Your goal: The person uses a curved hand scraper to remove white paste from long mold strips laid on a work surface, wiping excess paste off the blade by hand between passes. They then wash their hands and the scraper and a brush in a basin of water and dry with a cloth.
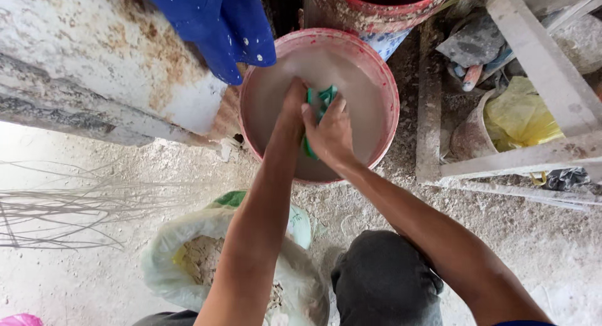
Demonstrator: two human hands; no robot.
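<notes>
Far left: thin grey wires [56,207] strewn on dusty ground [94,282]. Above them, a stained white slab [94,56], tilted, with blue cloth [219,25] draped over its right end. Bottom left corner: a scrap of pink plastic [19,320]. Lower centre-left: an open white sack [182,263] of pale powder, green edge at its top, partly hidden behind the left forearm.

Centre: a red-rimmed bucket [382,81] on the ground, filled with murky grey-brown water. Both hands down inside it. Left hand [293,106] dipped at the water's middle, fingers hidden below the surface and behind the other hand; grip impossible to tell, though touching the green rag [323,97]. Right hand [332,135] clenched around that rag, just beside the left, with the rag poking out above the knuckles and trailing down along the thumb side. Rag therefore in the bucket, at the water's surface, between the two hands.

Behind the bucket: a second red bucket [376,9], only its lower rim showing. Bottom centre: a knee in dark grey cloth [385,282].

Right: a pale wooden frame [539,69] lying over rubble, with a yellow bag [520,116] and a grey lump [476,44] within it, and a black scrap [567,178] near its lower bar.
</notes>
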